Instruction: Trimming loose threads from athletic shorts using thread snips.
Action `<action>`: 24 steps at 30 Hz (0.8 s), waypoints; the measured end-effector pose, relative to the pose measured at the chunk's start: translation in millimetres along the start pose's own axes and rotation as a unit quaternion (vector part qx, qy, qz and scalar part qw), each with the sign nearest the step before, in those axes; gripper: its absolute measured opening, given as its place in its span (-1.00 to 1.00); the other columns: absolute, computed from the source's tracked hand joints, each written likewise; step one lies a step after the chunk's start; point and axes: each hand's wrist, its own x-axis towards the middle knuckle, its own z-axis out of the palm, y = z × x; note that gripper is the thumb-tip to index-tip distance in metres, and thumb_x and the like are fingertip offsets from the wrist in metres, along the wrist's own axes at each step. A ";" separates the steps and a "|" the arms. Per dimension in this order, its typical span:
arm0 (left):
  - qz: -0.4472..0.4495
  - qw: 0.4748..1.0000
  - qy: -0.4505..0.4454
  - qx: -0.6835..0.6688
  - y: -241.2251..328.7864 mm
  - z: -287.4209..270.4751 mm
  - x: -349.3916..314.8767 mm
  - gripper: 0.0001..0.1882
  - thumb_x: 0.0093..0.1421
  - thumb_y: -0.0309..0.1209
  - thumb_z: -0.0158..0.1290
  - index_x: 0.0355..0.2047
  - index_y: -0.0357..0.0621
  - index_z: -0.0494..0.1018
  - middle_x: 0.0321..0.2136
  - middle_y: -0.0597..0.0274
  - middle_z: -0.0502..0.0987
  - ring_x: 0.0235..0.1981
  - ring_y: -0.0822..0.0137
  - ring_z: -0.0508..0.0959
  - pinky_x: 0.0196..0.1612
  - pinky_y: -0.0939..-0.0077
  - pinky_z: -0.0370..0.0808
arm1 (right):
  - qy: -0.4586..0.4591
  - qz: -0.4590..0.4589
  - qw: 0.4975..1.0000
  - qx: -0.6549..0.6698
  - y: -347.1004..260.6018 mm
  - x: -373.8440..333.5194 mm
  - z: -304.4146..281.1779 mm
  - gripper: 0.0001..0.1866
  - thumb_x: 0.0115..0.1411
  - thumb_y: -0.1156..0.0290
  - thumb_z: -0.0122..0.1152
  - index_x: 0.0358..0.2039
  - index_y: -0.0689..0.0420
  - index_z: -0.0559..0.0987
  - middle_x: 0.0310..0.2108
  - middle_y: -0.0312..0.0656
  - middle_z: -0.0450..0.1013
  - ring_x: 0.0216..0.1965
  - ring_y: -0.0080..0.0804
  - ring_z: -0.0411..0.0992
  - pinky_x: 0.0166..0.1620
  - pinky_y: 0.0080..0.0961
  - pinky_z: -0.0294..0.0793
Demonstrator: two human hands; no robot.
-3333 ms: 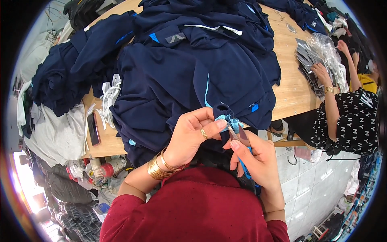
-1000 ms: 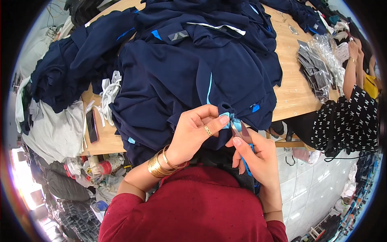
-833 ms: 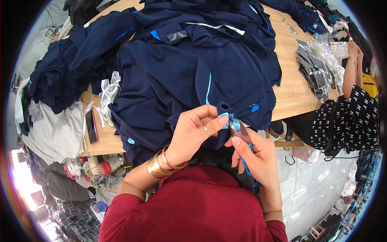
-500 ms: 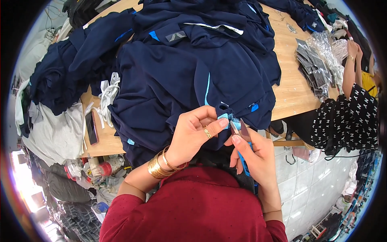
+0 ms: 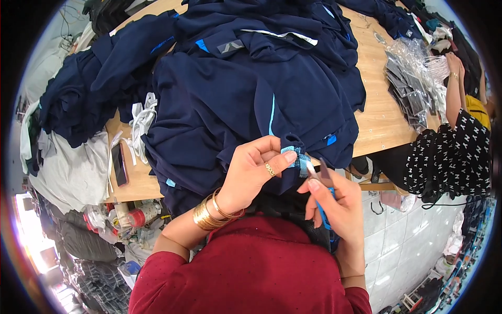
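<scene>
A navy garment (image 5: 209, 104) with light blue trim lies heaped in front of me and hangs over the table's near edge. My left hand (image 5: 259, 165) pinches a part of it where a light blue seam (image 5: 298, 158) shows between thumb and fingers. My right hand (image 5: 334, 201) is closed round blue-handled thread snips (image 5: 323, 206). Their two metal blades stand apart, and the tips sit just right of the pinched seam. Whether a blade touches the cloth I cannot tell.
More navy garments (image 5: 78, 99) pile up at the left beside white cords (image 5: 142, 123) and a phone (image 5: 120, 165). On the wooden table (image 5: 374, 104) at right lie plastic-wrapped dark tags (image 5: 405, 86). Another person's hands (image 5: 455, 65) work at the far right.
My right hand and the snips have shifted right and slightly down, away from the seam. The left hand keeps its pinch almost in place. The other person's hands have moved a little.
</scene>
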 end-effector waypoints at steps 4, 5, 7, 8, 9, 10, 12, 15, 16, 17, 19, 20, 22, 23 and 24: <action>-0.001 1.000 0.006 0.012 -1.5 -0.7 -0.5 -0.88 0.16 -0.44 0.05 -0.44 -0.23 0.39 -0.55 0.46 0.43 -0.54 0.74 0.29 -0.48 0.82 0.21 | 0.032 -0.027 0.999 0.007 0.1 -1.9 -8.3 -0.76 0.23 0.40 -0.04 -0.43 0.33 0.47 -0.78 -0.16 0.37 -0.84 -0.58 0.25 -0.73 -0.73 0.18; 0.008 1.000 0.010 -0.006 -1.6 1.6 0.0 -0.89 0.16 -0.45 0.05 -0.44 -0.23 0.39 -0.54 0.45 0.43 -0.53 0.74 0.29 -0.47 0.82 0.21 | 0.031 -0.027 0.999 0.007 1.2 -1.7 -8.0 -0.76 0.23 0.40 -0.04 -0.43 0.33 0.47 -0.78 -0.16 0.37 -0.84 -0.58 0.25 -0.73 -0.73 0.18; 0.017 0.999 0.014 -0.025 -1.7 1.3 0.4 -0.89 0.16 -0.45 0.05 -0.44 -0.23 0.39 -0.52 0.45 0.44 -0.53 0.74 0.29 -0.47 0.82 0.20 | 0.073 -0.043 0.996 0.021 2.8 -1.8 -7.3 -0.75 0.23 0.38 -0.04 -0.41 0.34 0.47 -0.77 -0.16 0.36 -0.81 -0.57 0.28 -0.73 -0.72 0.20; 0.012 1.000 0.007 -0.018 -1.7 -1.8 0.3 -0.88 0.17 -0.43 0.04 -0.43 -0.23 0.40 -0.52 0.45 0.44 -0.51 0.73 0.30 -0.45 0.81 0.21 | 0.059 -0.039 0.997 0.009 2.7 -1.7 -11.4 -0.74 0.24 0.37 -0.05 -0.40 0.35 0.46 -0.76 -0.17 0.35 -0.79 -0.56 0.30 -0.72 -0.72 0.21; 0.007 1.000 0.000 -0.011 -1.3 -4.1 0.2 -0.87 0.18 -0.42 0.04 -0.41 -0.24 0.41 -0.51 0.45 0.44 -0.50 0.72 0.30 -0.44 0.80 0.22 | 0.060 -0.039 0.997 0.009 3.6 -1.8 -12.6 -0.74 0.24 0.37 -0.05 -0.40 0.35 0.46 -0.76 -0.17 0.35 -0.79 -0.56 0.30 -0.72 -0.72 0.21; 0.007 1.000 0.001 -0.011 0.4 -5.0 -0.1 -0.87 0.18 -0.42 0.04 -0.41 -0.24 0.41 -0.51 0.45 0.44 -0.50 0.72 0.30 -0.44 0.80 0.22 | 0.072 -0.040 0.996 0.023 5.4 -1.7 -12.9 -0.74 0.23 0.36 -0.02 -0.39 0.33 0.48 -0.76 -0.21 0.35 -0.78 -0.61 0.29 -0.71 -0.75 0.20; -0.005 1.000 -0.004 0.006 5.7 -5.0 -1.0 -0.83 0.19 -0.37 0.02 -0.37 -0.26 0.44 -0.51 0.47 0.43 -0.49 0.69 0.31 -0.43 0.77 0.24 | 0.087 -0.038 0.995 0.029 6.5 -1.7 -14.3 -0.74 0.23 0.34 0.01 -0.37 0.31 0.50 -0.75 -0.25 0.36 -0.77 -0.65 0.29 -0.68 -0.77 0.20; -0.012 0.999 -0.005 0.032 9.6 -3.3 -2.4 -0.78 0.20 -0.33 0.00 -0.33 -0.26 0.47 -0.52 0.49 0.42 -0.49 0.68 0.30 -0.41 0.74 0.25 | 0.082 -0.045 0.995 0.024 6.7 -1.3 -15.5 -0.74 0.23 0.34 0.01 -0.38 0.31 0.50 -0.75 -0.25 0.36 -0.77 -0.65 0.28 -0.68 -0.77 0.19; -0.011 0.999 -0.005 0.032 8.9 -4.1 -2.3 -0.78 0.20 -0.33 0.00 -0.33 -0.26 0.47 -0.52 0.49 0.42 -0.49 0.68 0.30 -0.41 0.74 0.25 | 0.081 -0.046 0.995 0.023 6.8 -0.9 -15.3 -0.74 0.23 0.34 0.01 -0.38 0.31 0.50 -0.75 -0.25 0.36 -0.77 -0.65 0.28 -0.68 -0.77 0.19; -0.011 1.000 -0.009 0.028 7.6 -5.4 -2.1 -0.78 0.20 -0.33 0.01 -0.32 -0.26 0.47 -0.52 0.48 0.42 -0.49 0.67 0.30 -0.41 0.74 0.25 | 0.083 -0.046 0.995 0.025 6.7 -0.5 -15.1 -0.74 0.23 0.34 0.01 -0.38 0.31 0.50 -0.75 -0.25 0.35 -0.77 -0.65 0.28 -0.68 -0.77 0.19; -0.010 1.000 -0.013 0.023 7.4 -4.8 -2.3 -0.77 0.20 -0.32 0.01 -0.31 -0.26 0.48 -0.51 0.48 0.42 -0.49 0.67 0.30 -0.41 0.74 0.25 | 0.084 -0.047 0.995 0.026 6.2 0.1 -14.7 -0.74 0.23 0.34 0.01 -0.38 0.31 0.50 -0.76 -0.25 0.35 -0.77 -0.65 0.27 -0.69 -0.77 0.19; -0.012 1.000 -0.001 0.025 8.5 -2.5 -2.7 -0.80 0.19 -0.32 0.00 -0.37 -0.23 0.46 -0.53 0.50 0.40 -0.51 0.69 0.29 -0.43 0.77 0.22 | 0.086 -0.047 0.995 0.018 5.5 0.3 -14.6 -0.74 0.23 0.33 0.01 -0.38 0.31 0.50 -0.76 -0.25 0.35 -0.78 -0.65 0.27 -0.69 -0.76 0.19; -0.013 0.999 0.011 0.027 8.8 -2.8 -2.7 -0.81 0.19 -0.32 -0.01 -0.42 -0.19 0.45 -0.54 0.53 0.38 -0.53 0.71 0.27 -0.45 0.79 0.18 | 0.089 -0.048 0.995 0.010 4.0 0.6 -14.7 -0.73 0.23 0.33 0.01 -0.38 0.32 0.50 -0.77 -0.25 0.34 -0.78 -0.65 0.27 -0.69 -0.76 0.19; -0.014 1.000 -0.007 0.018 8.4 -6.0 -2.1 -0.81 0.18 -0.33 0.01 -0.37 -0.23 0.45 -0.52 0.49 0.41 -0.50 0.69 0.31 -0.42 0.77 0.24 | 0.089 -0.044 0.995 0.018 3.0 0.7 -14.9 -0.76 0.22 0.35 0.03 -0.37 0.31 0.51 -0.73 -0.26 0.36 -0.74 -0.68 0.27 -0.66 -0.77 0.19; -0.015 1.000 -0.024 0.008 8.2 -7.7 -1.9 -0.79 0.18 -0.34 0.04 -0.32 -0.27 0.46 -0.49 0.45 0.44 -0.47 0.66 0.35 -0.39 0.75 0.29 | 0.089 -0.041 0.995 0.025 2.1 1.2 -15.1 -0.78 0.20 0.38 0.05 -0.35 0.29 0.52 -0.69 -0.27 0.38 -0.70 -0.70 0.27 -0.63 -0.78 0.19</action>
